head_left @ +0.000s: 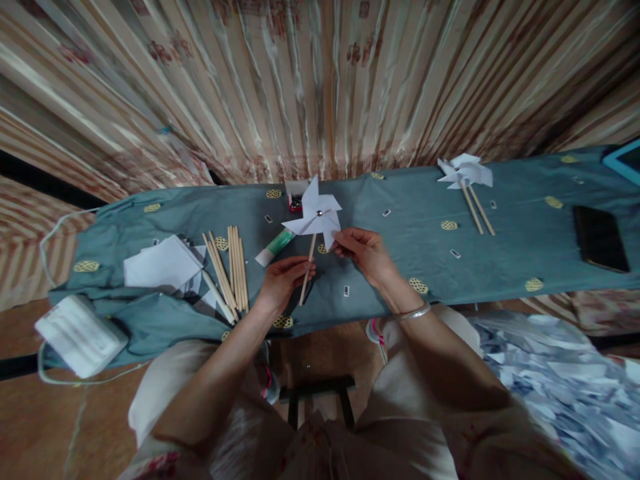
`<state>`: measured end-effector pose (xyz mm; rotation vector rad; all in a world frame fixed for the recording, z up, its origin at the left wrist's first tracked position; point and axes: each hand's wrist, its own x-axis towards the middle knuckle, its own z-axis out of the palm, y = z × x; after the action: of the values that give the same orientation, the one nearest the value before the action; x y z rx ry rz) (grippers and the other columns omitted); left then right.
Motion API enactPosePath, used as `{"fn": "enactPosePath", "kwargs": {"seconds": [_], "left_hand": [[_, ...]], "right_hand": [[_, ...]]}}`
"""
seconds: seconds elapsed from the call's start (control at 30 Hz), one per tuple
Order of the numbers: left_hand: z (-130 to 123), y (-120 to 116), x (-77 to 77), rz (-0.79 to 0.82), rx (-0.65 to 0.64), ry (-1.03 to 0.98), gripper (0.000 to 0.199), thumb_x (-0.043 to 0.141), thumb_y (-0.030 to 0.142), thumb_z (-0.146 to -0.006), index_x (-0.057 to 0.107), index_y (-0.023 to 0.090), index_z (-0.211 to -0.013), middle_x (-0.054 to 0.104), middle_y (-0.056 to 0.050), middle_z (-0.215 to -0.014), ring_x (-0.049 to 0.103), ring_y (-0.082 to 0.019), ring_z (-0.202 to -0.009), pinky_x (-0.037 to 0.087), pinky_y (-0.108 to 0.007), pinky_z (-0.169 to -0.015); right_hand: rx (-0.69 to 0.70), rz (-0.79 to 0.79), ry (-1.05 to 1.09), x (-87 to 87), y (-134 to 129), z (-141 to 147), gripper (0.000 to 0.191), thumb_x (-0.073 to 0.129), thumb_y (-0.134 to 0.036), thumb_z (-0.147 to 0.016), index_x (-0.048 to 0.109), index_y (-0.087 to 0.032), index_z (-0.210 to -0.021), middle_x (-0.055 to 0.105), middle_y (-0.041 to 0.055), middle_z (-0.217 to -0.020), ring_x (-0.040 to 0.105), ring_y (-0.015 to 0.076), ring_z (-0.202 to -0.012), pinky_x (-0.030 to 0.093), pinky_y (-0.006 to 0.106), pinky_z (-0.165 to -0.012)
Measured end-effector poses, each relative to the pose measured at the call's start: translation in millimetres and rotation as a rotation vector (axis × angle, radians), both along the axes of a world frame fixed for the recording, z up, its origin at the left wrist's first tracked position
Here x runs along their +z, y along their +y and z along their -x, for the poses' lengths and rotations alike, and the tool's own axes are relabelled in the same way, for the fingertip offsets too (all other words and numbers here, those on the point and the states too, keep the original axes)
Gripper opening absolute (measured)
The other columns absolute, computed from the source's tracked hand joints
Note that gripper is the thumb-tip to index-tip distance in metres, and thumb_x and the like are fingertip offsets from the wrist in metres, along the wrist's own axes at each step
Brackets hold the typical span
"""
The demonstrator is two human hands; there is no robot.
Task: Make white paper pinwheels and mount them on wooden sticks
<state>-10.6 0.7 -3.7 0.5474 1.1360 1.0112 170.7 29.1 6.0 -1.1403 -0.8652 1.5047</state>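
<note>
A white paper pinwheel (pixel 320 203) with a shiny pin at its centre is held up over the middle of the table. Its wooden stick (pixel 307 277) is pinched between the thumb and fingers of my left hand (pixel 287 277). My right hand (pixel 363 250) grips the tip of the pinwheel's lower right blade. Just behind the pinwheel stands a small red box (pixel 295 202) with dark bits inside, partly hidden. Left of it lies a green and white tube (pixel 275 247). Several wooden sticks (pixel 237 267) lie beside a stack of white paper (pixel 160 263).
Finished-looking pinwheels (pixel 465 175) lie on the table's right half, near a black phone (pixel 600 238). A blue-edged device (pixel 625 160) sits at the far right. A white power strip (pixel 80 337) with a cord rests at the left edge. A plastic bag of paper pieces (pixel 565 380) stands lower right.
</note>
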Motion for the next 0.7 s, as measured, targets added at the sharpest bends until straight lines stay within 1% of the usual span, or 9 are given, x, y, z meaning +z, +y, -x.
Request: {"fn": "enactPosePath", "kwargs": {"seconds": [0.13, 0.3, 0.43, 0.47, 0.53, 0.63, 0.7], "left_hand": [[-0.7, -0.1, 0.3, 0.002, -0.005, 0.002, 0.042, 0.096, 0.03, -0.044, 0.077, 0.012, -0.076, 0.075, -0.005, -0.072, 0.067, -0.012, -0.064, 0.054, -0.025, -0.068], [-1.2, 0.3, 1.1, 0.008, -0.019, 0.004, 0.042, 0.096, 0.032, -0.043, 0.077, 0.013, -0.075, 0.075, -0.004, -0.071, 0.067, -0.012, -0.063, 0.054, -0.025, -0.068], [-0.7, 0.5, 0.8, 0.007, -0.034, 0.019, 0.04, 0.095, 0.031, -0.047, 0.077, 0.013, -0.078, 0.074, -0.005, -0.072, 0.067, -0.013, -0.065, 0.054, -0.028, -0.071], [-0.4, 0.6, 0.4, 0.005, -0.037, 0.027, 0.039, 0.094, 0.031, -0.048, 0.077, 0.013, -0.078, 0.074, -0.005, -0.073, 0.067, -0.014, -0.066, 0.054, -0.028, -0.071], [0.1, 0.5, -0.7, 0.003, -0.039, 0.039, 0.037, 0.093, 0.03, -0.051, 0.077, 0.013, -0.079, 0.074, -0.005, -0.073, 0.068, -0.015, -0.067, 0.055, -0.029, -0.072], [0.7, -0.2, -2.2, 0.002, -0.047, 0.038, 0.037, 0.093, 0.031, -0.05, 0.077, 0.013, -0.078, 0.074, -0.006, -0.074, 0.068, -0.015, -0.067, 0.055, -0.029, -0.071], [0.7, -1.0, -2.5, 0.005, -0.06, 0.028, 0.039, 0.094, 0.032, -0.049, 0.077, 0.013, -0.078, 0.075, -0.006, -0.074, 0.068, -0.014, -0.066, 0.055, -0.028, -0.07]], "right_hand": [[0.043, -0.017, -0.028, 0.0, -1.9, 2.3, 0.041, 0.088, -0.059, -0.054, 0.074, -0.021, -0.063, 0.072, 0.0011, -0.066, 0.055, 0.0086, -0.056, 0.045, 0.022, -0.055], [0.117, -0.059, -0.12, 6.3, -4.5, 1.8, 0.045, 0.084, -0.064, -0.056, 0.077, -0.021, -0.067, 0.074, 0.0022, -0.069, 0.056, 0.0099, -0.057, 0.046, 0.024, -0.056], [0.119, -0.092, -0.165, 10.6, -3.6, -4.3, 0.049, 0.081, -0.069, -0.057, 0.075, -0.02, -0.063, 0.072, 0.002, -0.064, 0.05, 0.0087, -0.052, 0.04, 0.024, -0.05], [0.099, -0.099, -0.175, 10.8, -2.5, -7.0, 0.049, 0.08, -0.069, -0.058, 0.074, -0.021, -0.063, 0.071, 0.0017, -0.063, 0.048, 0.0085, -0.05, 0.037, 0.024, -0.048], [0.018, -0.116, -0.193, 10.5, 0.8, -13.7, 0.047, 0.08, -0.067, -0.06, 0.073, -0.021, -0.061, 0.069, 0.0008, -0.061, 0.043, 0.0081, -0.048, 0.031, 0.024, -0.044], [-0.204, -0.162, -0.227, 8.7, 7.8, -25.1, 0.039, 0.08, -0.059, -0.063, 0.07, -0.022, -0.059, 0.065, -0.0015, -0.057, 0.036, 0.0077, -0.046, 0.026, 0.024, -0.043], [-0.33, -0.2, -0.263, 7.3, 12.7, -31.4, 0.031, 0.081, -0.051, -0.064, 0.069, -0.023, -0.06, 0.064, -0.0025, -0.058, 0.038, 0.0085, -0.048, 0.028, 0.024, -0.046]]}}
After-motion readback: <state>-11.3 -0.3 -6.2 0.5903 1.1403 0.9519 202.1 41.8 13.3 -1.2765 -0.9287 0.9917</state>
